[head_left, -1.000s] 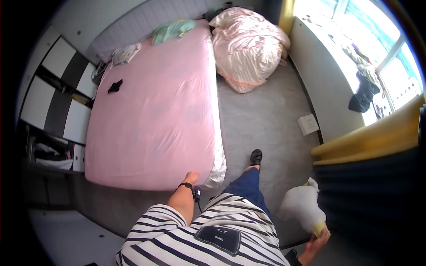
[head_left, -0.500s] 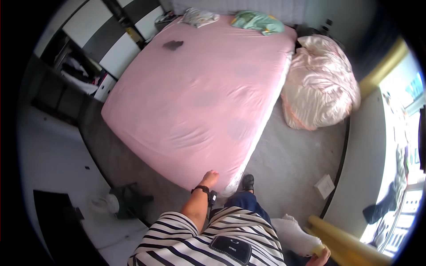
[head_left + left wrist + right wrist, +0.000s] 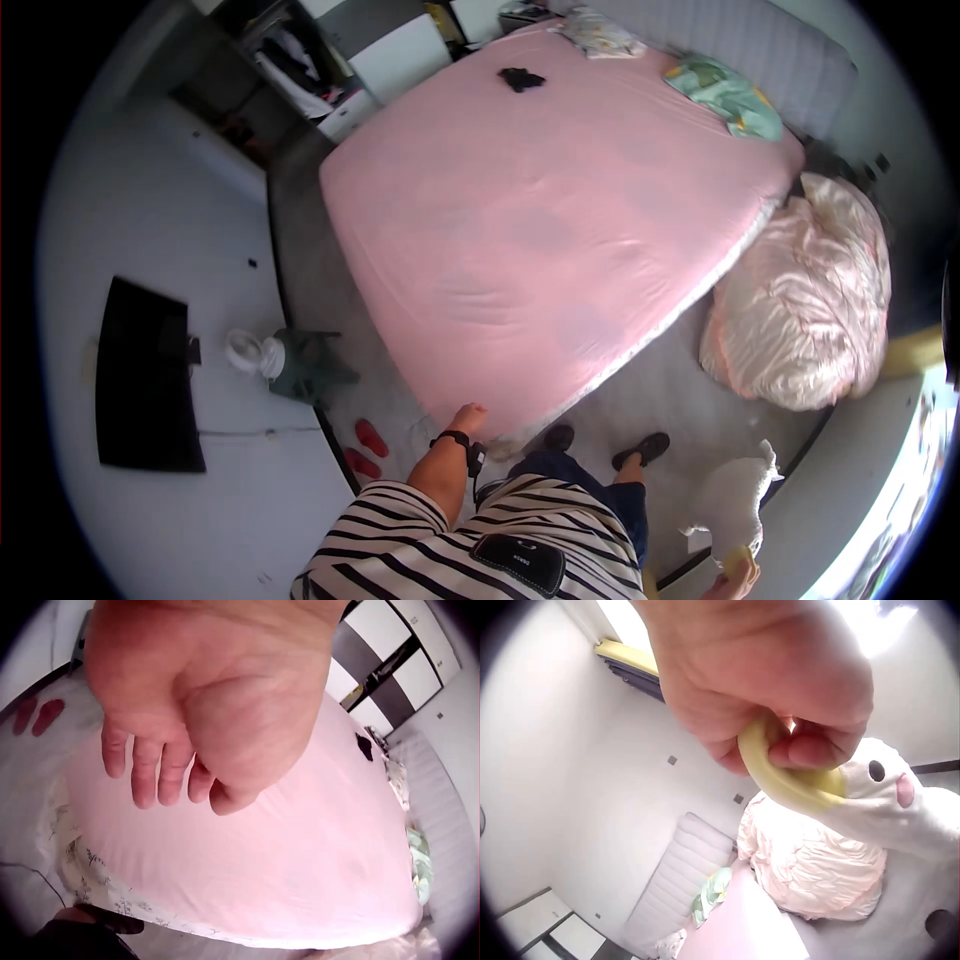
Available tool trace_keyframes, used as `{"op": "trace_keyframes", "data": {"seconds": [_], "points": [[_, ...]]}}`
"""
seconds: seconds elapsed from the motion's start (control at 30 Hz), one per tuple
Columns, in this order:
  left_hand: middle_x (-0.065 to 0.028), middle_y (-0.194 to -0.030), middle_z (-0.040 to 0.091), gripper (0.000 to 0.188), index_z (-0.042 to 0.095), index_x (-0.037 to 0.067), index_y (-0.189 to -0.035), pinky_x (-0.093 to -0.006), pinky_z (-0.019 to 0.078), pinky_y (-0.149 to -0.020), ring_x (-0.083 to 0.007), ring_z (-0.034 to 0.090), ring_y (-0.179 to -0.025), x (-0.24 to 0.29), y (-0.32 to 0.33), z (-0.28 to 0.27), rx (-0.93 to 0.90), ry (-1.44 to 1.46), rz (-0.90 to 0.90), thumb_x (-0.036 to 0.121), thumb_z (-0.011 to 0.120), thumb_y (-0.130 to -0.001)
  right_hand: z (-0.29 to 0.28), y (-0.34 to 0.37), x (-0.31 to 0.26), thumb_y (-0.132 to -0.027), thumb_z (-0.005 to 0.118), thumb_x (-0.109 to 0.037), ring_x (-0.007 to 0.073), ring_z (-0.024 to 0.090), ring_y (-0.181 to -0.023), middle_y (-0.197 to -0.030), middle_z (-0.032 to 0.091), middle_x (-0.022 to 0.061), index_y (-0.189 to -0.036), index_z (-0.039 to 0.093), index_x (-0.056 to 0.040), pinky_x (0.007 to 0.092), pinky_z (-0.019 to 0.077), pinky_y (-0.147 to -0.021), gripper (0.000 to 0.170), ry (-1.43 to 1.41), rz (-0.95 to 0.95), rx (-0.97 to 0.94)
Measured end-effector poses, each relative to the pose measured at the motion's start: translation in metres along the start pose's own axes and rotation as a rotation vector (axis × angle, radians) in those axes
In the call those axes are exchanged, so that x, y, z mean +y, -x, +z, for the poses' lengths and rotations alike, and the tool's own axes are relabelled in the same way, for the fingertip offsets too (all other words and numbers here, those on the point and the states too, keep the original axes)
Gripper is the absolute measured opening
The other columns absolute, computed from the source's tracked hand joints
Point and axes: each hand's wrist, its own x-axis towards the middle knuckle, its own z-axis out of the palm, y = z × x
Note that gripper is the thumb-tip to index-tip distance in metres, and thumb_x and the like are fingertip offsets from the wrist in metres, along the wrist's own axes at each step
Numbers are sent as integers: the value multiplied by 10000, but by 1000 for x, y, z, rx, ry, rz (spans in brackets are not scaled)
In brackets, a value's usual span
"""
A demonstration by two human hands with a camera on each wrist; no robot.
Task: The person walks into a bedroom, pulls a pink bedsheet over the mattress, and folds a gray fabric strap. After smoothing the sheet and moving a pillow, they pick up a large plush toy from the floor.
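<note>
A white plush toy (image 3: 732, 500) hangs from my right hand (image 3: 735, 578) at the lower right of the head view. In the right wrist view the fingers of my right hand (image 3: 769, 682) curl round the toy's yellow end (image 3: 780, 776), beside its black eye and pink cheek. My left hand (image 3: 468, 418) is over the near corner of the pink-sheeted bed (image 3: 540, 220). The left wrist view shows my left hand (image 3: 202, 705) with its fingers loosely extended, holding nothing, above the pink sheet (image 3: 262, 862).
A bundled pink quilt (image 3: 800, 300) lies on the floor right of the bed. On the bed are a black item (image 3: 521, 79), a green cloth (image 3: 725, 95) and a pale pillow (image 3: 602, 35). Left are red slippers (image 3: 370, 438), a green stool (image 3: 305, 365) and a wall television (image 3: 150, 380).
The head view has turned left, bringing the television, stool and slippers into sight. My right hand still holds the toy, and a second shoe shows on the floor.
</note>
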Motion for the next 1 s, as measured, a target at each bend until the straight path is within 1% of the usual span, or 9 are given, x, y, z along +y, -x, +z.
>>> {"op": "trace_keyframes", "data": {"seconds": [0.07, 0.1, 0.2, 0.23, 0.43, 0.6, 0.7, 0.87, 1.0], "points": [[-75, -709, 605, 264, 615, 34, -878, -304, 453, -591, -169, 558, -598, -13, 7, 24, 24, 135, 16, 254, 523, -763, 0, -44, -19, -770, 556, -123, 189, 526, -768, -916, 551, 97, -989, 616, 4, 313, 442, -646, 260, 124, -111, -93], [-75, -702, 603, 268, 616, 30, -872, -303, 451, -576, -166, 558, -591, -1, 23, 34, 36, 171, -37, 257, 527, -761, -6, -77, -9, -763, 528, -40, 195, 552, -706, -880, 593, 105, -955, 654, -23, 321, 474, -639, 230, 319, -607, -134], [-79, -696, 602, 286, 619, 20, -864, -302, 444, -533, -148, 566, -603, 28, 49, 61, 73, 238, -16, 275, 547, -755, 6, -129, -54, -776, 499, 0, 188, 562, -646, -823, 620, 112, -945, 662, -40, 303, 495, -623, 238, 189, -530, -218], [-81, -704, 605, 288, 620, 19, -866, -302, 446, -534, -149, 569, -607, 47, 64, 68, 65, 227, -29, 276, 550, -754, 14, -135, -68, -778, 491, 3, 119, 504, -526, -729, 614, 96, -953, 666, -59, 247, 447, -497, 255, 129, -901, -252], [-143, -975, 621, 341, 614, 48, -966, -345, 444, -798, -293, 575, -930, 93, 88, 113, 84, 221, 33, 293, 542, -739, 43, -217, -94, -773, 510, -60, 41, 288, -373, -623, 574, 45, -892, 672, -56, 216, 211, -341, 201, 79, -605, -471], [-141, -944, 623, 263, 625, 78, -921, -368, 456, -774, -306, 584, -890, 87, 78, 114, 69, -33, 86, 241, 528, -740, 73, -206, -128, -717, 567, -216, 75, 345, -460, -722, 544, 45, -858, 657, -53, 230, 250, -403, 234, -82, -173, -384], [-146, -910, 619, 196, 625, 92, -864, -393, 465, -763, -310, 586, -883, 72, 59, 106, 32, -727, 550, 185, 508, -737, 92, -183, -146, -712, 581, -217, 113, 398, -555, -783, 530, 47, -881, 647, -47, 252, 286, -455, 248, -101, -148, -368], [-154, -904, 614, 186, 625, 90, -850, -402, 466, -768, -308, 583, -900, 116, 45, 98, 60, -248, 287, 178, 501, -741, 110, -185, -148, -710, 602, -211, 142, 465, -648, -921, 546, 51, -960, 638, -57, 273, 338, -491, 296, -6, -48, -402], [-158, -939, 620, 251, 640, 79, -894, -390, 462, -781, -315, 580, -906, 142, 19, 91, 123, 155, 80, 258, 516, -771, 116, -193, -142, -780, 545, -223, 98, 494, -749, -805, 510, 1, -876, 566, -83, 221, 395, -637, 170, -130, -178, -664]]}}
